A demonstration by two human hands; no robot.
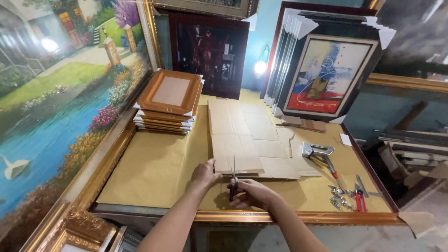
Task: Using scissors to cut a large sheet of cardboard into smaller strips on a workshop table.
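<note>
Left hand [205, 173]: lower centre of the frame, palm down, fingers curled and pressing on the near edge of a brown cardboard sheet [235, 140]; it grips nothing.
Right hand [252, 192]: just right of the left hand, fingers closed around the dark handle of a thin metal-bladed tool [233, 179], which stands near-upright with its blade pointing toward the top of the frame.
Tool: at the near edge of the cardboard sheet, between the 2 hands; whether the blade tip touches the cardboard cannot be told.
Cardboard sheet: centre of the frame, lying flat on the brown paper backing [154, 170] of a large gold frame [298, 217] that serves as the work surface.
Stack of small frames [169, 100]: upper left of centre, orange-gold, piled flat with white corner guards.
Staple gun [319, 154]: right of centre, silver with a yellow and red grip, lying on the paper.
Red-handled pliers [358, 197]: lower right, beside a small heap of metal fittings [338, 196].
Landscape painting [56, 93]: left edge, leaning, with a river and a swan.
Abstract painting [322, 77]: upper right, leaning against the teal wall among other frames.
</note>
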